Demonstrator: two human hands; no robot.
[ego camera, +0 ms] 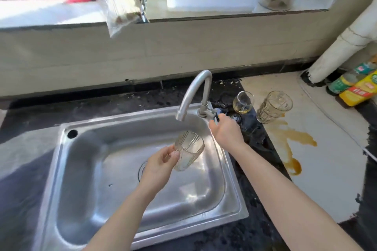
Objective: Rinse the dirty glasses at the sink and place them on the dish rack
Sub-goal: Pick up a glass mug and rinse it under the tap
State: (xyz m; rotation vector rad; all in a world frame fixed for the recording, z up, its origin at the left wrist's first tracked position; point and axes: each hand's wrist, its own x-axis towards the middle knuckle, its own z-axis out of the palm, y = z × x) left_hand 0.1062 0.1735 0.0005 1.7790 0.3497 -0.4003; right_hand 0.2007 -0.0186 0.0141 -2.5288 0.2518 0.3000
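The task was judged to be at an early stage. One ribbed glass (188,151) was held at the centre of the frame, tilted, just below the spout of the faucet (195,87) and above the basin of the sink (81,169). It was pinched at its rim by the fingers and thumb of the left hand (161,161). The right hand (226,130) was laid against the tap handle (216,115) right of centre. Whether its fingers were curled round the handle could not be told, since only the back of the hand was shown. No stream of water could be made out, so the rinsing of this glass was taken as about to begin or barely begun. Two more glasses were left standing on the worktop (326,179) right of the faucet: a round glass (242,101) with a little yellowish liquid in it, and just beside it a second ribbed glass (274,106) from whose foot a brown spill (289,140) was spread toward the lower right. Both were judged still unwashed. No dish rack was in view, and nothing was seen set out to dry, so all three glasses were reckoned still to be rinsed and placed.
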